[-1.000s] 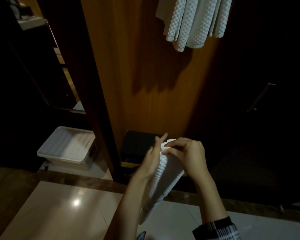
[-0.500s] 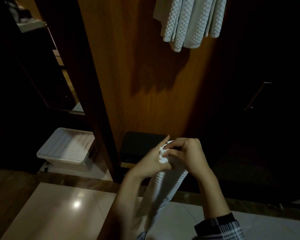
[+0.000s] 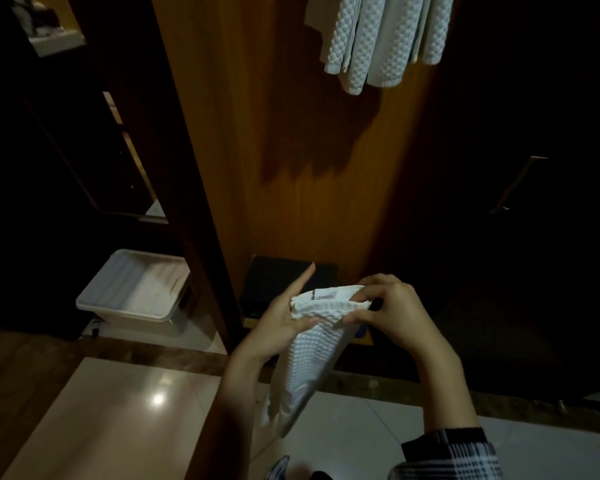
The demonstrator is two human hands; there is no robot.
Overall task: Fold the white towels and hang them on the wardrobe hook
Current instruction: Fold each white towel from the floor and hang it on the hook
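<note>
White waffle-weave towel (image 3: 309, 355) hangs folded in front of the wardrobe panel (image 3: 291, 202), its top edge pinched by the left hand (image 3: 284, 327) and right hand (image 3: 392, 313). A small sewn label (image 3: 325, 294) shows at that edge, its print too small to read.

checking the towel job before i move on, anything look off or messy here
Nothing stands out. Both hands, left hand and right hand, grip the top of a folded white towel, and other towels hang neatly on the wooden panel above.

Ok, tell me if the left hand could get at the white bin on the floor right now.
Probably not yet: the left hand holds the folded towel with the right hand. The bin sits low to the left beyond the wooden panel, nothing covering it.
</note>
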